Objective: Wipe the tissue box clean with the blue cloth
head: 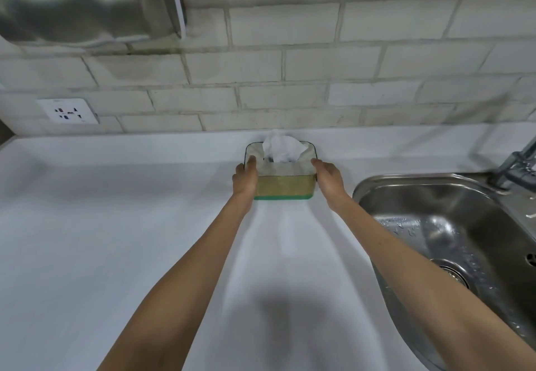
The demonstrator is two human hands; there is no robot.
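Observation:
A clear-topped tissue box with a yellowish front and a green base stands on the white counter, close to the tiled wall. A white tissue sticks up from its top. My left hand grips the box's left end and my right hand grips its right end, both arms stretched forward. No blue cloth is in view.
A steel sink with a wet basin lies to the right, its tap at the far right. A wall socket sits at the left on the tiles. A steel hood hangs at the top left.

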